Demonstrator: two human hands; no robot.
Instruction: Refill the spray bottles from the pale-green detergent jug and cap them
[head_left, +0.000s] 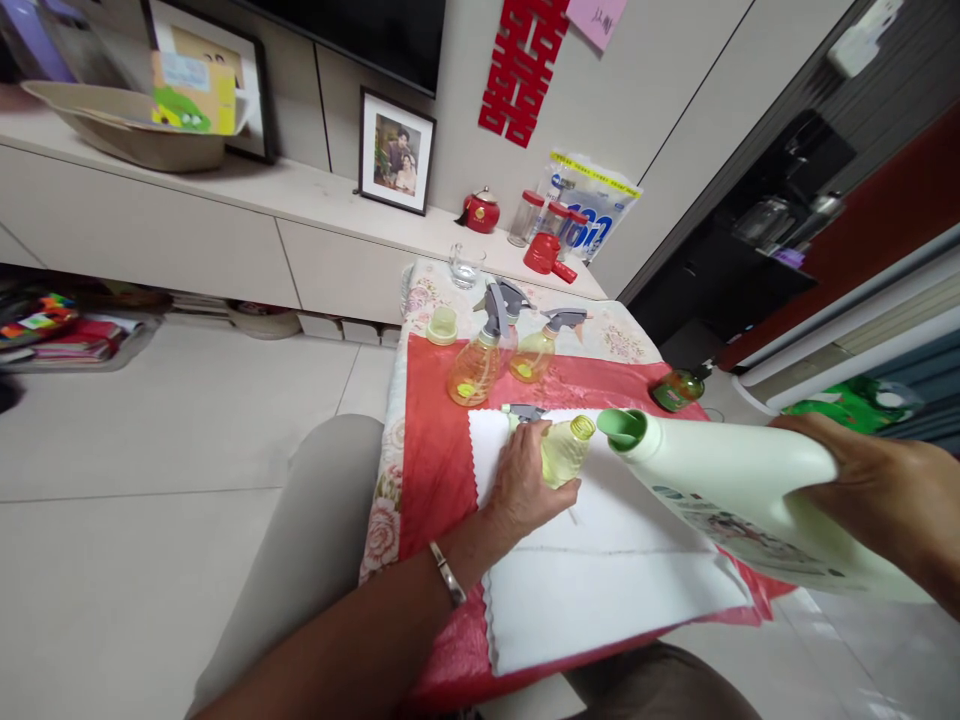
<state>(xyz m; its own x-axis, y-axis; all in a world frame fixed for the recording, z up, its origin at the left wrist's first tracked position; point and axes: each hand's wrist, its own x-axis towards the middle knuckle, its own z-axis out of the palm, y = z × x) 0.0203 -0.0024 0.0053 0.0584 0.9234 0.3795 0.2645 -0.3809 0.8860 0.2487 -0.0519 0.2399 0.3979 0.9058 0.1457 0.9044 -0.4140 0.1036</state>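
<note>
My left hand point(525, 480) is wrapped round a small yellowish spray bottle body point(566, 450) with its neck open, standing on a white cloth point(600, 570). My right hand point(885, 490) grips the base of a large pale green detergent bottle point(735, 480), tipped sideways with its open green spout point(622, 428) right next to the small bottle's neck. A grey spray head point(525, 412) lies on the cloth just behind my left hand.
Two filled spray bottles point(480, 355) with grey triggers stand further back on the red tablecloth point(435, 440). A yellowish cap point(442, 325), a glass point(466, 265) and a small green bottle point(677, 388) are also on the table. A cabinet with jars and framed photos runs behind.
</note>
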